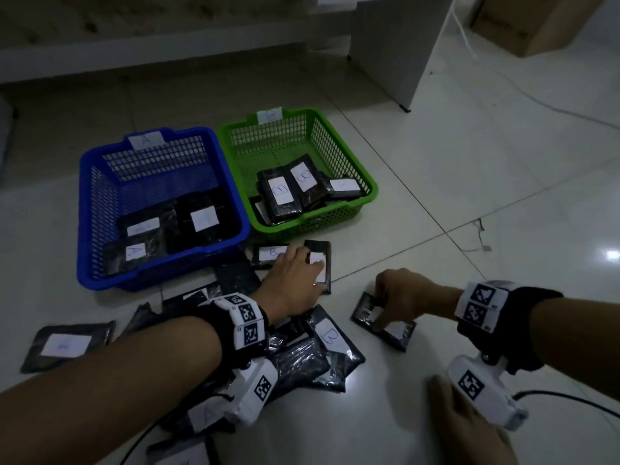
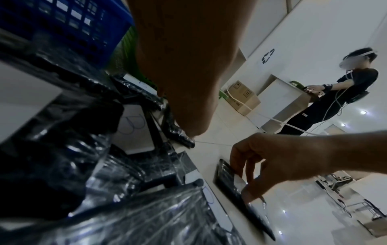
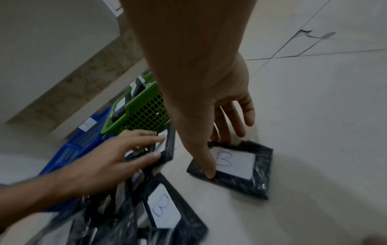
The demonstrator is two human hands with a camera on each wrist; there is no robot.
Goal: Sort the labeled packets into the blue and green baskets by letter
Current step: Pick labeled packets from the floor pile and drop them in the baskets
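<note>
On the floor, right hand (image 3: 211, 106) pinches a B packet (image 3: 236, 167); left hand (image 1: 295, 283) lies flat-fingered on another packet (image 1: 320, 263).

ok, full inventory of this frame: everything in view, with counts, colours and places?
blue plastic mesh basket: one, blue, left on floor, labelled A, at least three packets inside.
green plastic mesh basket: one, green, right of the blue one, holds B packets.
black plastic-wrapped packets: loose pile, exact count unclear, white labels, floor in front of baskets.
lone B packet: one, black, right of pile.
cardboard boxes: brown, top right.
left hand: fingers flat on a packet near the baskets.
right hand: thumb and fingers pinch the lone B packet.
</note>
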